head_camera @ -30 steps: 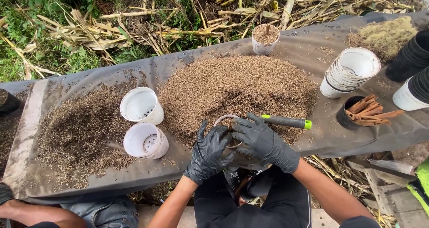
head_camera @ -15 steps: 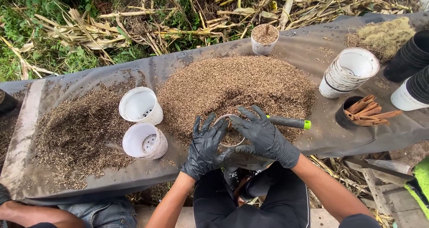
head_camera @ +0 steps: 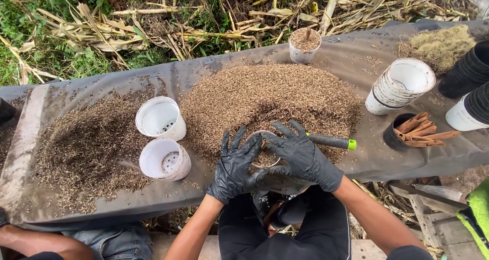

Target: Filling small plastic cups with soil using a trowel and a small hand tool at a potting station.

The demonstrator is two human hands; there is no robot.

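Both my hands wear black gloves and wrap around a small pot (head_camera: 266, 158) filled with brown husk mix, at the near edge of the table. My left hand (head_camera: 235, 165) cups its left side, fingers spread. My right hand (head_camera: 301, 155) covers its right side and top. The pot sits at the foot of a big heap of brown husks (head_camera: 270, 97). A tool with a dark handle and green end (head_camera: 331, 141) lies just right of my right hand.
Two empty white pots (head_camera: 162, 118) (head_camera: 165, 159) lie left of me beside a darker husk pile (head_camera: 86, 143). A filled white pot (head_camera: 304, 45) stands at the back. Stacked white pots (head_camera: 400, 85), a black pot of cinnamon-coloured sticks (head_camera: 417, 130) and black pots (head_camera: 466, 71) are right. Another person's arm (head_camera: 41, 242) is at bottom left.
My hands have shifted on the pot: the fingers spread wider and the right hand moved over its top. The pot stays in place.
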